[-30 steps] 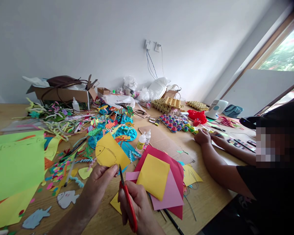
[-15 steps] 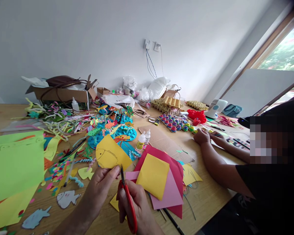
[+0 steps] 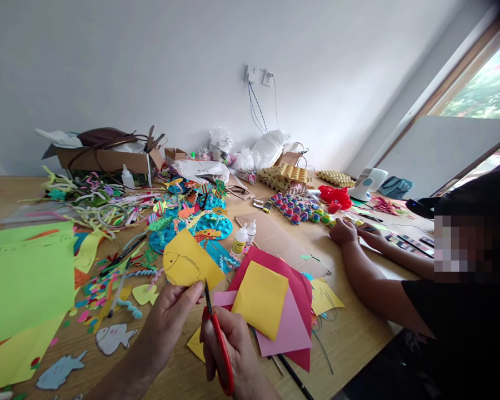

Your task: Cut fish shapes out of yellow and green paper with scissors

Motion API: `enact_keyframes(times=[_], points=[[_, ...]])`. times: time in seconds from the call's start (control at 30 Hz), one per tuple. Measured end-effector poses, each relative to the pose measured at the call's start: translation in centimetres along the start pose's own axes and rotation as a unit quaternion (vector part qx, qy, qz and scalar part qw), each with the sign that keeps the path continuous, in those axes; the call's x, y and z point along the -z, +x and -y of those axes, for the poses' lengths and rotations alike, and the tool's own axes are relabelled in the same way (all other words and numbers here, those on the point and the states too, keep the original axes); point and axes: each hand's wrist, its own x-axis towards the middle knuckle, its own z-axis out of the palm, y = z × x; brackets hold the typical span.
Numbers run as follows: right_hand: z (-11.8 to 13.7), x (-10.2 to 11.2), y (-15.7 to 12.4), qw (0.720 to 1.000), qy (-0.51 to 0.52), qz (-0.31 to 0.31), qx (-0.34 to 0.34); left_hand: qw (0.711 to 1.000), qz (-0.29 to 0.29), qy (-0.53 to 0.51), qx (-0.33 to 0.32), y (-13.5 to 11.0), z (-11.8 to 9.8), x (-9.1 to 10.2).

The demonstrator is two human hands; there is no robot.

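My left hand [image 3: 170,316] pinches a yellow sheet of paper [image 3: 189,260] with a fish outline drawn on it and holds it up over the wooden table [image 3: 358,333]. In my right hand [image 3: 227,350] are red-handled scissors [image 3: 217,339], their blades pointing up at the lower edge of that yellow sheet. Just right of both hands lies a stack of red, pink and yellow paper [image 3: 275,305].
Green and yellow sheets [image 3: 23,283] lie at the left, with cut-out paper fish [image 3: 112,338] near the front edge. Pipe cleaners, blue paper discs, glue bottles [image 3: 240,240], egg trays [image 3: 285,176] and a cardboard box [image 3: 104,158] crowd the table. Another person's hands [image 3: 352,233] work at the right.
My hands, the yellow sheet and the scissors have hardly shifted. The person at the right has moved their head slightly.
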Motion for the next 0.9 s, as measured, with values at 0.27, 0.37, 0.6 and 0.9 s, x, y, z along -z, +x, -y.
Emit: enact_keyframes(times=[0.27,0.37,0.6,0.9], points=[[-1.1,0.9,-0.3,1.0,-0.02,0.009,0.009,0.998,0.004,0.041,0.046,0.3,-0.3,0.4],[-1.1,1.4,-0.4,0.999,-0.037,0.014,0.003,0.996,0.019,0.061,0.065,0.3,-0.8,0.8],[-0.1,1.4,-0.6,0.997,-0.074,0.026,-0.01,0.992,0.068,0.07,0.074,0.6,-1.6,1.4],[-0.4,1.1,-0.6,0.998,-0.048,0.036,-0.007,0.993,0.067,0.055,0.082,0.4,-1.9,1.1]])
